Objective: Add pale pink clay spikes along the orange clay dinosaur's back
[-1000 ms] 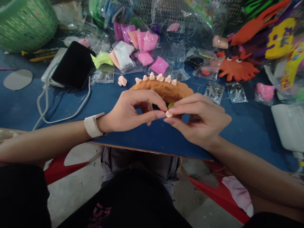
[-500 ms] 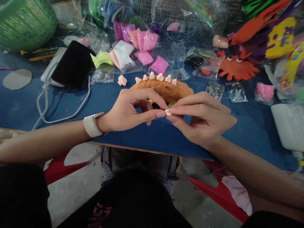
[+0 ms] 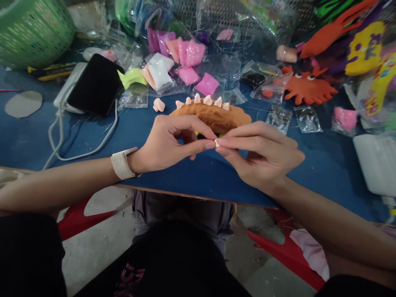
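Observation:
My left hand [image 3: 173, 142] and my right hand [image 3: 260, 150] meet fingertip to fingertip over the blue table [image 3: 31, 140]. Between them both pinch a tiny pale-pink clay bit [image 3: 217, 143]. Just behind the hands lies an orange-brown clay body [image 3: 213, 113] with a row of pale-pink spikes along its back. A little yellow-green clay shows under it, mostly hidden by my fingers. A loose pale-pink clay lump [image 3: 159, 104] rests on the table to the left of the body. A white band is on my left wrist.
A black phone [image 3: 97, 84] lies on a white charger with a cable at the left. Pink and white clay packets [image 3: 188, 66] crowd the back. An orange crab figure [image 3: 306, 88] sits at the right, a green basket [image 3: 34, 33] far left, and small clear bags [image 3: 280, 119] nearby.
My fingers have shifted slightly around the clay bit, pressing it tighter so less of it shows. Nothing else has moved.

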The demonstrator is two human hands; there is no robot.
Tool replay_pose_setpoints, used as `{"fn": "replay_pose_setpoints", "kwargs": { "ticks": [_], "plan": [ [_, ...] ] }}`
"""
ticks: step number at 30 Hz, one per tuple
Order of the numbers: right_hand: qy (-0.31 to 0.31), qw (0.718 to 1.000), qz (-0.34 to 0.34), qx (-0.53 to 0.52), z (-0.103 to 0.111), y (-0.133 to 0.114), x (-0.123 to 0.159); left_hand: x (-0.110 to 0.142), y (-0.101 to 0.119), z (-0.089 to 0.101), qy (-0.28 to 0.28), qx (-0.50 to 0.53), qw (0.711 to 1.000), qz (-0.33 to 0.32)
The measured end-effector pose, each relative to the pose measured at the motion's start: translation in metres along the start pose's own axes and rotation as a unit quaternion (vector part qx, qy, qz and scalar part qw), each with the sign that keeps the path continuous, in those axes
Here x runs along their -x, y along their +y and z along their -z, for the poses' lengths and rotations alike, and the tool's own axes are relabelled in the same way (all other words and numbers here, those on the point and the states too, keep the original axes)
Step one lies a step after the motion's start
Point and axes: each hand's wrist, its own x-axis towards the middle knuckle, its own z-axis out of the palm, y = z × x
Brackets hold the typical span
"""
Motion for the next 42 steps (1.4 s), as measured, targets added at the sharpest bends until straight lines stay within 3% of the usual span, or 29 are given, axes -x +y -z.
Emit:
{"fn": "replay_pose_setpoints", "kwargs": {
  "ticks": [7, 10, 15, 18, 22, 35, 40, 42],
  "plan": [
    [0.012, 0.993, -0.086, -0.081, -0.003, -0.007, -0.004, -0.001, -0.001, 0.001, 0.023, -0.087, 0.995, -0.050],
    [0.002, 0.982, -0.134, -0.130, -0.004, -0.009, -0.004, -0.002, 0.001, 0.002, 0.032, -0.152, 0.982, -0.110],
    [-0.006, 0.948, -0.244, -0.206, -0.005, -0.008, -0.002, -0.003, -0.002, 0.008, 0.037, -0.240, 0.946, -0.215],
    [-0.017, 0.925, -0.286, -0.250, -0.006, -0.009, -0.003, -0.004, -0.005, 0.013, 0.042, -0.311, 0.901, -0.299],
    [-0.034, 0.901, -0.320, -0.292, -0.006, -0.011, -0.007, -0.003, -0.004, 0.019, 0.025, -0.376, 0.867, -0.326],
    [-0.039, 0.913, -0.284, -0.290, -0.013, -0.002, 0.002, -0.002, 0.003, 0.020, 0.008, -0.342, 0.892, -0.297],
    [-0.042, 0.922, -0.263, -0.280, -0.011, -0.002, 0.004, -0.003, 0.001, 0.017, 0.006, -0.229, 0.963, -0.145],
    [-0.036, 0.937, -0.235, -0.255, -0.009, -0.003, 0.004, -0.005, -0.002, 0.015, 0.021, -0.193, 0.969, -0.150]
  ]
}}
